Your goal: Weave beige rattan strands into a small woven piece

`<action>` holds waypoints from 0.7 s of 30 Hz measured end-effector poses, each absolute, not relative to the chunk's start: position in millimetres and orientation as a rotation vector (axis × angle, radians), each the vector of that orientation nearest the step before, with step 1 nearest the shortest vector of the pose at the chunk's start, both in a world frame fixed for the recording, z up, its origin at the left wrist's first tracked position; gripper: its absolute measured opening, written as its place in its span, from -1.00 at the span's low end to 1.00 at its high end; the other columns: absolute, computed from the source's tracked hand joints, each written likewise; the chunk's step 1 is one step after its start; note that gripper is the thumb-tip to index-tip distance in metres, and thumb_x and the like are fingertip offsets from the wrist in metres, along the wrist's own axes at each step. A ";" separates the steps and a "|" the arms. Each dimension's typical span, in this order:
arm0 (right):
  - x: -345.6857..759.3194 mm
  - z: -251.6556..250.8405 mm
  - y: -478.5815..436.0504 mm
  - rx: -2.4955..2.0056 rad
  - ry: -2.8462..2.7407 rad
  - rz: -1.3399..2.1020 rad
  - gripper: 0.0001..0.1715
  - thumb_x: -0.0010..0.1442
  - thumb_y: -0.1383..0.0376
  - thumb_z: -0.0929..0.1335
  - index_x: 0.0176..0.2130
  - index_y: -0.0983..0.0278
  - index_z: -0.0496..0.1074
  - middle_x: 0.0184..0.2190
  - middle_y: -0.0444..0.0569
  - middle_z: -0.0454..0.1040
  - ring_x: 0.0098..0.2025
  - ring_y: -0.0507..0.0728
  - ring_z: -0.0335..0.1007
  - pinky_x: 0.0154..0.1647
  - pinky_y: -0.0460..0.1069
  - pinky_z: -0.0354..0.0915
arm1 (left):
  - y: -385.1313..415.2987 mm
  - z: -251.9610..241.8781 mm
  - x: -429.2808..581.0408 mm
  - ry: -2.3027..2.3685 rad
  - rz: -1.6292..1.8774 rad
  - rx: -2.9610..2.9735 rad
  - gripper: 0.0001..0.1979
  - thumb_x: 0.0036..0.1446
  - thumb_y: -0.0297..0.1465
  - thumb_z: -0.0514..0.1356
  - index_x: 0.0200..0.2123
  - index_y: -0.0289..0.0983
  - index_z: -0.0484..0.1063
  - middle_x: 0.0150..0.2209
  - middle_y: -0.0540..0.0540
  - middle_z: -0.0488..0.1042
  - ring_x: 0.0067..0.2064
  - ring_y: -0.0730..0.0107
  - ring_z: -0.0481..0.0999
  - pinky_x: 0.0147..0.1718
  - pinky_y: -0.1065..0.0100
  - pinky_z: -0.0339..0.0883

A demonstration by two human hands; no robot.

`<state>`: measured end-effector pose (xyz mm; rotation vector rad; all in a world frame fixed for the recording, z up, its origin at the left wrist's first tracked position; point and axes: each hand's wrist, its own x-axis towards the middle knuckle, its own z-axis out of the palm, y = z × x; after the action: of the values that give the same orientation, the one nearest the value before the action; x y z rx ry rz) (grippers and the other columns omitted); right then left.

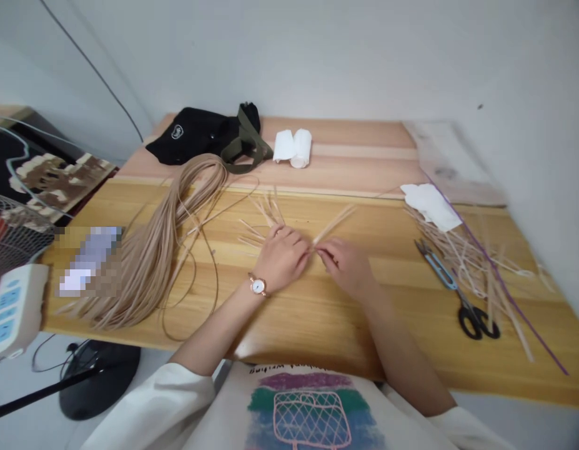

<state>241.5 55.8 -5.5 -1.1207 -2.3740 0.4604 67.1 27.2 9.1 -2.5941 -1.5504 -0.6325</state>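
My left hand [283, 257], with a watch on the wrist, is closed over several short pale cane strips [265, 219] that fan out behind it on the wooden table [317, 312]. Close beside it my right hand [348, 265] pinches the near end of a small bunch of cane strips [333, 224] that slants up and to the right. The fingertips of both hands almost meet at the middle of the table.
A long coiled bundle of cane [158, 250] lies at the left. Scissors [458, 294], cut cane scraps [476, 262] and a white tissue [432, 205] lie at the right. A black cap with an olive strap [209, 134] and a white roll [293, 147] sit at the back. A power strip [12, 306] is at the left edge.
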 end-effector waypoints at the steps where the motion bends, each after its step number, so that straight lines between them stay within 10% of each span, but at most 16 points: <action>1: 241.1 -3.0 55.6 -1.127 -2.387 0.476 -0.76 0.23 0.34 0.22 -0.25 0.30 0.47 -0.34 0.02 0.52 -0.29 0.12 0.40 -0.30 -0.02 0.24 | 28.4 8.7 67.8 -1.605 -0.589 -2.636 -0.79 0.16 -0.35 0.07 -0.43 -0.29 0.43 -0.40 -0.11 0.45 -0.24 0.26 0.34 -0.10 0.16 0.10; 21: 236.6 4.0 77.4 -0.697 -2.297 -0.343 -0.73 0.23 0.34 0.24 -0.34 0.24 0.52 -0.39 0.01 0.52 -0.31 0.09 0.35 -0.27 -0.01 0.15 | 38.3 18.7 60.9 -2.407 -2.000 -2.782 -0.78 -0.12 -0.31 0.27 -0.51 -0.39 0.45 -0.55 -0.01 0.42 -0.51 0.56 0.30 -0.50 0.50 0.17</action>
<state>236.6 77.4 4.0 -0.6970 -2.2974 -0.3426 60.9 38.3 18.7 -2.7820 -2.4071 -1.9997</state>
